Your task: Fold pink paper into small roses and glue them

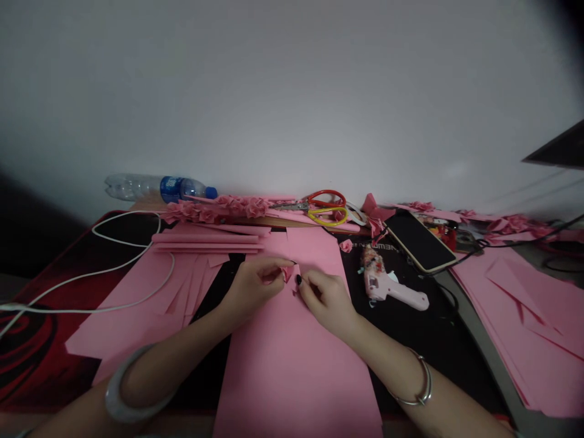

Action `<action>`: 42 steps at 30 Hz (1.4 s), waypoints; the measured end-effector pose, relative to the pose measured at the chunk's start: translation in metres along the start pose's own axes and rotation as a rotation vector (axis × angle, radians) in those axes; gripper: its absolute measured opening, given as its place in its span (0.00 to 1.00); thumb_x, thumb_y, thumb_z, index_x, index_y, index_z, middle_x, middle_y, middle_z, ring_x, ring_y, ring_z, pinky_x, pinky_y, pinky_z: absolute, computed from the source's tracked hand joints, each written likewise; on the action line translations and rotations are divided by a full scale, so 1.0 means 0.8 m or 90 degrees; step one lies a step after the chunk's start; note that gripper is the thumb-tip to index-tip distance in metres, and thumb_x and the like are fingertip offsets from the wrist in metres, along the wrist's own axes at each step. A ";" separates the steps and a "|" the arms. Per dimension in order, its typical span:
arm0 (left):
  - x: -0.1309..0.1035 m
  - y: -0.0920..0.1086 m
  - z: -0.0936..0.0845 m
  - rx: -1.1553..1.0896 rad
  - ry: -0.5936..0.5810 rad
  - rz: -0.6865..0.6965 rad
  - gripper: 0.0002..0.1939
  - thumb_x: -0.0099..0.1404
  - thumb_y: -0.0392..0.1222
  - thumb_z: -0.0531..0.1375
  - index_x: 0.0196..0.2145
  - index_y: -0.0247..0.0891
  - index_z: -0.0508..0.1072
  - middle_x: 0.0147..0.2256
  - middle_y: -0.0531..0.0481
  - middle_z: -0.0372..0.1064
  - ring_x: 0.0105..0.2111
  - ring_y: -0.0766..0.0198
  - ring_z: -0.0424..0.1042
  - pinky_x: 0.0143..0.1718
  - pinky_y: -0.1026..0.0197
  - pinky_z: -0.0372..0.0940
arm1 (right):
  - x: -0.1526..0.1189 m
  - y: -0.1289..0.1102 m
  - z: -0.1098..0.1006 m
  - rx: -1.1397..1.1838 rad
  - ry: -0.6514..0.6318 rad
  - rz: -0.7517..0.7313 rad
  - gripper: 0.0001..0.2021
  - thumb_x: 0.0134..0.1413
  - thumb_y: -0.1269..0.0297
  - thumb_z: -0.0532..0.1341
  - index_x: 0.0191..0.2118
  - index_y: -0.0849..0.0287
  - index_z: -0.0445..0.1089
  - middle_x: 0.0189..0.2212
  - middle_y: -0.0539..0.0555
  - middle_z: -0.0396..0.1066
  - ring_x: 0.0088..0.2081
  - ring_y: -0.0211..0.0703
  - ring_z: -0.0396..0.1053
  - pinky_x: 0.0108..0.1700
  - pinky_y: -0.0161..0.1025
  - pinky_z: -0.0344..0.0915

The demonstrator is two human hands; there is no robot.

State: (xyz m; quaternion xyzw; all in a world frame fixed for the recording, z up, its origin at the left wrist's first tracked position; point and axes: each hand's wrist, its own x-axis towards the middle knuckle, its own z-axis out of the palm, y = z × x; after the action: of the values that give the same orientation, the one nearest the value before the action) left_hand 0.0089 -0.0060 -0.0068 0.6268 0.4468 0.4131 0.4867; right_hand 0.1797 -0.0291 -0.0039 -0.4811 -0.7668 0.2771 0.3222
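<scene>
Between my two hands is a small folded piece of pink paper (288, 274), pinched from both sides above a long pink sheet (296, 365). My left hand (253, 283) has its thumb and forefinger closed on the paper's left part. From the other side, the thumb and forefinger of my right hand (326, 298) grip its right edge. A small pink paper rose (346, 246) lies on the black mat beyond my right hand. To the right of that hand rests a pale pink glue gun (387, 286) with a stained front end.
Scissors with red and yellow handles (327, 208) lie by the wall near several paper flowers (219, 208). A plastic bottle (159, 187) is on its side at back left. A phone (420, 240), white cable (86, 310) and stacked pink sheets (538, 353) flank the work area.
</scene>
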 end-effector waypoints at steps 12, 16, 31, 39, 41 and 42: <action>-0.001 0.010 0.002 -0.015 0.042 -0.029 0.08 0.55 0.32 0.57 0.32 0.35 0.76 0.30 0.48 0.74 0.32 0.63 0.71 0.36 0.62 0.67 | -0.001 -0.001 -0.001 0.006 -0.004 -0.011 0.10 0.55 0.73 0.52 0.23 0.58 0.58 0.18 0.46 0.60 0.20 0.33 0.56 0.24 0.32 0.51; 0.000 0.014 0.000 -0.016 0.042 -0.032 0.07 0.55 0.32 0.57 0.28 0.35 0.75 0.31 0.49 0.74 0.33 0.62 0.72 0.37 0.61 0.67 | -0.001 -0.002 -0.001 0.016 -0.007 -0.014 0.10 0.56 0.73 0.51 0.24 0.58 0.58 0.19 0.47 0.62 0.20 0.33 0.57 0.25 0.32 0.52; 0.001 0.019 -0.007 -0.120 -0.037 -0.075 0.15 0.58 0.41 0.61 0.43 0.36 0.75 0.45 0.44 0.73 0.45 0.56 0.70 0.47 0.57 0.64 | 0.004 0.001 -0.004 0.137 0.034 0.096 0.11 0.60 0.69 0.50 0.26 0.59 0.62 0.18 0.47 0.63 0.20 0.34 0.60 0.24 0.31 0.55; 0.010 0.004 -0.009 -0.295 -0.073 -0.239 0.23 0.59 0.57 0.55 0.32 0.31 0.73 0.22 0.48 0.71 0.20 0.64 0.71 0.20 0.65 0.64 | 0.004 0.005 -0.006 0.198 -0.026 0.083 0.14 0.62 0.65 0.49 0.24 0.59 0.60 0.17 0.47 0.63 0.18 0.32 0.58 0.23 0.30 0.55; 0.010 0.006 -0.008 -0.221 -0.103 -0.246 0.25 0.59 0.59 0.54 0.23 0.30 0.71 0.17 0.48 0.68 0.15 0.66 0.68 0.15 0.67 0.60 | 0.003 0.005 -0.006 0.193 -0.043 0.068 0.14 0.62 0.66 0.49 0.25 0.59 0.61 0.18 0.47 0.64 0.18 0.32 0.58 0.23 0.30 0.55; 0.010 0.007 -0.008 -0.182 -0.120 -0.238 0.26 0.60 0.59 0.53 0.20 0.31 0.69 0.16 0.48 0.67 0.14 0.67 0.66 0.15 0.68 0.59 | 0.002 0.005 -0.006 0.192 -0.047 0.061 0.14 0.62 0.66 0.49 0.25 0.59 0.61 0.18 0.47 0.63 0.18 0.31 0.58 0.23 0.30 0.54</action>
State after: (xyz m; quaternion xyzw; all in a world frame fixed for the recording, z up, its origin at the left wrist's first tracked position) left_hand 0.0054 0.0023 0.0008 0.4936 0.4446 0.3145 0.6781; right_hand 0.1852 -0.0252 -0.0035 -0.4528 -0.7041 0.4217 0.3485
